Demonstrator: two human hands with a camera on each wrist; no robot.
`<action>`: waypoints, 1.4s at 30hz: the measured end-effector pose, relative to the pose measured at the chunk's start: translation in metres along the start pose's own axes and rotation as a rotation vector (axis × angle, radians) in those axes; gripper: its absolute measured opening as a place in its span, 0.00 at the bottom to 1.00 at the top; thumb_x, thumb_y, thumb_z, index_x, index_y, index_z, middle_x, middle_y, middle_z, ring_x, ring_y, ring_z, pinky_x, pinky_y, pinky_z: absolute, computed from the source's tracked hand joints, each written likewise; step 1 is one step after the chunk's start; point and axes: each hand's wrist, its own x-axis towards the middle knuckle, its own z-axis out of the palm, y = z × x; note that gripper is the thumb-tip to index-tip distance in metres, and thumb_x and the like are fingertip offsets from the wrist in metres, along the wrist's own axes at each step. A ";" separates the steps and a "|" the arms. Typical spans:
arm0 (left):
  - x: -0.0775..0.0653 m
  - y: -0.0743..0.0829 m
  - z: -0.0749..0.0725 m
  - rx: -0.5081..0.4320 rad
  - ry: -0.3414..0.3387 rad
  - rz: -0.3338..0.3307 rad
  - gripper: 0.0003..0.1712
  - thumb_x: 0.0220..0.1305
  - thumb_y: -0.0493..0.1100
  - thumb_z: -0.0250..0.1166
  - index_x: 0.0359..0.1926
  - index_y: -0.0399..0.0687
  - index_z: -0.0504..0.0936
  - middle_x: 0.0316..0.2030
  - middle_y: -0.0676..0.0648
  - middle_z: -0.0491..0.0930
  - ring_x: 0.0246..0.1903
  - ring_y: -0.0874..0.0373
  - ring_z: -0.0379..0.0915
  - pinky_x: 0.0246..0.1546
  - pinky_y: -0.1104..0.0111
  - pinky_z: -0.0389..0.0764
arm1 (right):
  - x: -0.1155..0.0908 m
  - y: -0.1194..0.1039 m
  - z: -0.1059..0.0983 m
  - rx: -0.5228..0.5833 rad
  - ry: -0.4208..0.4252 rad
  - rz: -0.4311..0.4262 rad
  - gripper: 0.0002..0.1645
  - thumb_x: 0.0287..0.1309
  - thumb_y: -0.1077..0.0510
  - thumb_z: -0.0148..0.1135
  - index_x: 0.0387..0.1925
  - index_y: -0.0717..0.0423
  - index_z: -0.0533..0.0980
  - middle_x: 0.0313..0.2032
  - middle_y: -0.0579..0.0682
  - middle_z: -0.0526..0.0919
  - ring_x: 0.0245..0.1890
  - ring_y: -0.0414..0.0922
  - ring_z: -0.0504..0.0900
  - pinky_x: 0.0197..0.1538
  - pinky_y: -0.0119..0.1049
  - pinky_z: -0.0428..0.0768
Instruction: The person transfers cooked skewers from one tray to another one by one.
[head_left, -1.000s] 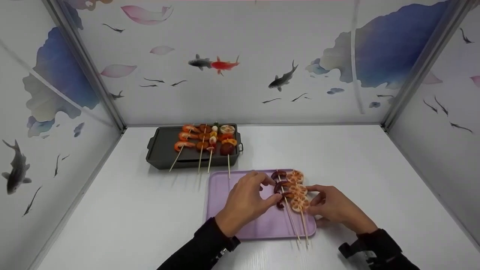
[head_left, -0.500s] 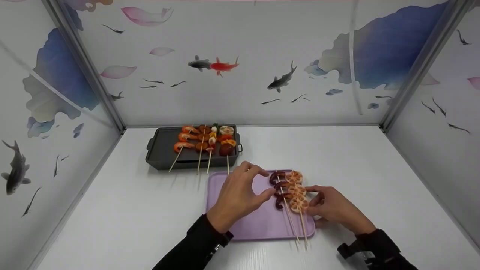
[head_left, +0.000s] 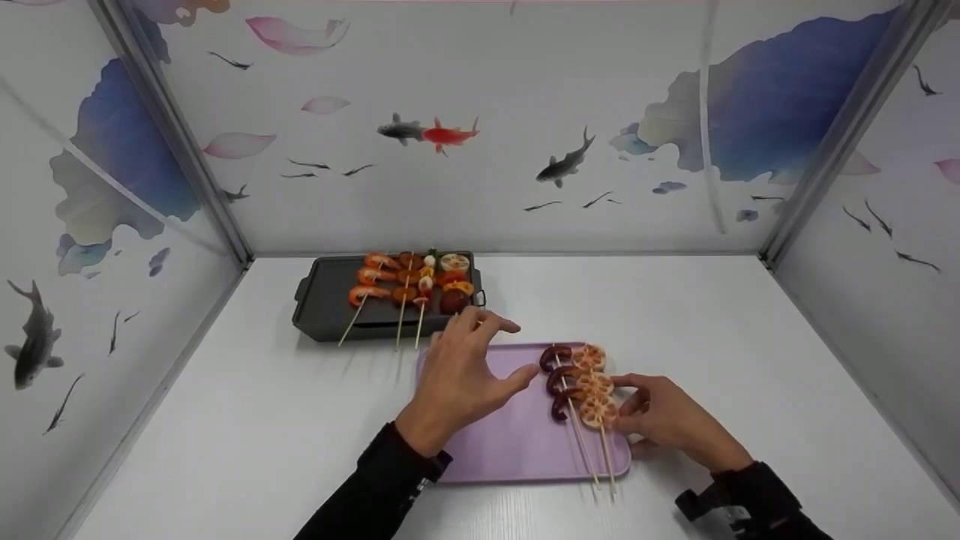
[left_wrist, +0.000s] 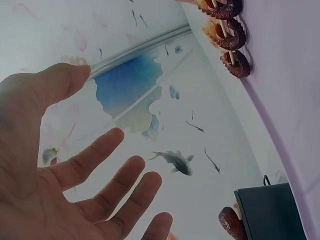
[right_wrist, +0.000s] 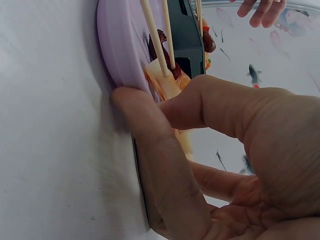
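Observation:
A skewer of lotus root slices (head_left: 598, 411) lies along the right side of the lilac tray (head_left: 525, 450). Beside it, an octopus tentacle skewer (head_left: 556, 382) shows dark red curls with suckers. My right hand (head_left: 667, 416) has its thumb and index finger at the right edge of the lotus slices; in the right wrist view another finger (right_wrist: 150, 135) lies along the outside of the tray's rim. My left hand (head_left: 454, 382) hovers over the tray's left part, fingers spread and holding nothing, apart from the octopus. Both stick ends overhang the tray's front edge.
A dark grill pan (head_left: 322, 289) stands behind the tray to the left. On it lie shrimp skewers (head_left: 367, 292), a skewer of brown round slices (head_left: 405, 295) and mixed vegetable skewers (head_left: 454, 300). White printed walls (head_left: 510, 67) enclose the white table (head_left: 262, 435).
My left hand has moved left and away from the octopus tentacle skewer, its fingers spreading. The right hand stays in place at the lotus root skewer.

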 end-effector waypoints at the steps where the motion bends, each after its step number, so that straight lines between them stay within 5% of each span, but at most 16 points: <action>1: 0.000 -0.001 -0.001 0.006 0.004 0.000 0.33 0.53 0.73 0.68 0.55 0.66 0.80 0.51 0.57 0.75 0.53 0.58 0.74 0.47 0.55 0.71 | 0.000 0.000 0.000 0.002 0.000 0.002 0.46 0.49 0.58 0.77 0.70 0.53 0.68 0.39 0.56 0.80 0.36 0.47 0.81 0.34 0.41 0.85; 20: 0.009 -0.020 -0.025 0.074 0.080 -0.034 0.47 0.49 0.84 0.59 0.65 0.69 0.72 0.56 0.55 0.73 0.56 0.55 0.72 0.51 0.51 0.72 | 0.000 -0.002 0.001 -0.010 0.015 0.013 0.44 0.49 0.57 0.76 0.69 0.49 0.69 0.40 0.55 0.80 0.36 0.46 0.81 0.32 0.40 0.84; 28: 0.008 -0.031 -0.031 0.070 0.111 -0.050 0.45 0.48 0.83 0.61 0.65 0.71 0.72 0.57 0.55 0.73 0.59 0.55 0.70 0.50 0.48 0.71 | -0.001 -0.001 0.002 -0.011 0.027 0.047 0.44 0.49 0.58 0.76 0.69 0.48 0.69 0.40 0.54 0.81 0.37 0.46 0.79 0.32 0.39 0.82; 42: 0.004 -0.065 -0.041 0.141 0.141 -0.144 0.50 0.46 0.84 0.62 0.66 0.65 0.73 0.58 0.50 0.72 0.57 0.49 0.70 0.56 0.43 0.70 | -0.003 0.000 0.000 0.011 0.008 0.013 0.44 0.51 0.58 0.75 0.69 0.50 0.68 0.40 0.55 0.81 0.37 0.47 0.81 0.33 0.41 0.85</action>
